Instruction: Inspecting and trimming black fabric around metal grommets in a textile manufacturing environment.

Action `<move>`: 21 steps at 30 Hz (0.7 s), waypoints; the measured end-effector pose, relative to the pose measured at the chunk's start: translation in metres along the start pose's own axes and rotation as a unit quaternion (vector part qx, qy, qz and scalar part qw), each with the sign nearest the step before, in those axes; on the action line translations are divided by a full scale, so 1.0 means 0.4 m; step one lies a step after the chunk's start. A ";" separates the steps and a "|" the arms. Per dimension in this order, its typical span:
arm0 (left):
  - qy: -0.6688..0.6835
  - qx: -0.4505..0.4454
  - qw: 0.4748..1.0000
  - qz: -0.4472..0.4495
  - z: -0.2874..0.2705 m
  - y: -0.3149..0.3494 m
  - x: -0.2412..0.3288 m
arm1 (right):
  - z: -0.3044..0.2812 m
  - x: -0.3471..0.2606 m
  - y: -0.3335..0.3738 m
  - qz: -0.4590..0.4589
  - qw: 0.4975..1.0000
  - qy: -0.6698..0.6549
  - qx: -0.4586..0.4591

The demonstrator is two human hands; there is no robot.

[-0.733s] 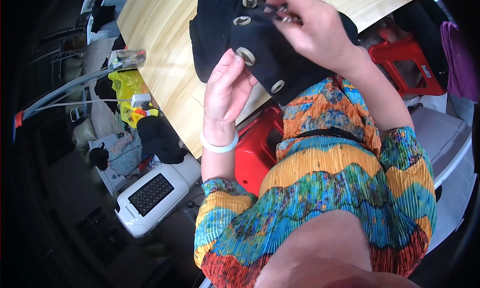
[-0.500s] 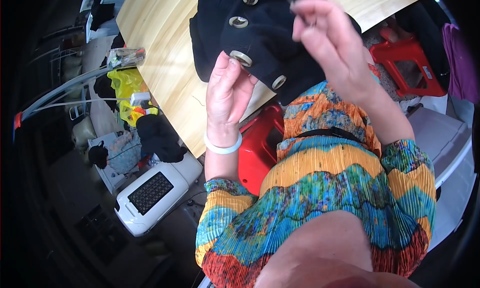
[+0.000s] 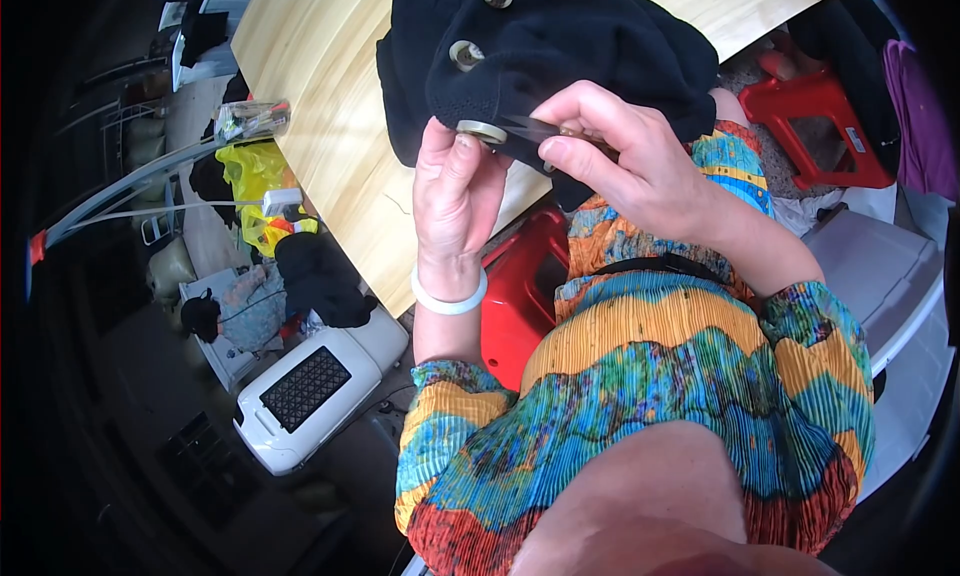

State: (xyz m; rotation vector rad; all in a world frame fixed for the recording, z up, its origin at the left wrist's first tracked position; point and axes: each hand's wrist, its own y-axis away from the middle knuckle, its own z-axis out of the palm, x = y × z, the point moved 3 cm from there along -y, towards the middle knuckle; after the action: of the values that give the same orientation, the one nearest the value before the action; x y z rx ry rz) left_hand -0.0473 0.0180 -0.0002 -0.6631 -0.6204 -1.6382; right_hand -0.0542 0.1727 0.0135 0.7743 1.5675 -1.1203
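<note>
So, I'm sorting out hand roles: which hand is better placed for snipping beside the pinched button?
Likely the right hand: it holds the snips, blades pointing at the button. The left hand is busy pinching that button.

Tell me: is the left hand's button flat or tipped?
Tipped: the button pinched in the left hand looks narrow; the upper buttons look rounder.

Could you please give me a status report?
Left hand pinching button; right hand holding snips beside it. Black garment on table. Left thumb near snips.
</note>
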 end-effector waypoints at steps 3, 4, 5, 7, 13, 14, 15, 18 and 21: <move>-0.003 -0.004 1.000 0.003 0.003 0.002 0.001 | 0.000 -0.002 -0.001 0.007 1.000 -0.004 -0.002; -0.004 -0.004 1.000 0.003 0.002 0.002 0.001 | 0.000 -0.003 -0.002 0.013 1.000 -0.007 -0.004; -0.003 -0.007 1.000 0.003 0.000 0.002 0.000 | 0.000 -0.003 -0.002 0.012 1.000 -0.008 -0.004; -0.003 -0.011 1.000 0.003 0.000 0.002 -0.001 | -0.001 -0.002 -0.003 0.009 1.000 -0.001 -0.006; -0.009 -0.011 1.000 0.003 0.004 0.002 -0.005 | 0.002 -0.004 -0.009 0.000 1.000 0.003 -0.004; -0.012 -0.017 1.000 -0.003 0.002 0.002 -0.005 | 0.003 -0.004 -0.010 0.000 1.000 0.003 -0.004; -0.014 -0.022 1.000 -0.008 0.001 0.001 -0.006 | 0.003 -0.002 -0.011 0.005 1.000 -0.006 0.002; 0.003 0.002 1.000 -0.016 0.001 -0.002 -0.008 | -0.016 0.005 -0.029 -0.002 0.997 -0.034 0.075; 0.018 0.007 0.999 -0.030 -0.024 0.001 0.000 | -0.070 0.016 -0.075 0.012 0.980 -0.121 0.157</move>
State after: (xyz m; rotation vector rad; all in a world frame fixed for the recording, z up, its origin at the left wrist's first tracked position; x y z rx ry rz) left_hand -0.0477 0.0111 -0.0067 -0.6085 -0.6308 -1.6952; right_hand -0.0929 0.1876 0.0174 0.8260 1.1919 -1.4088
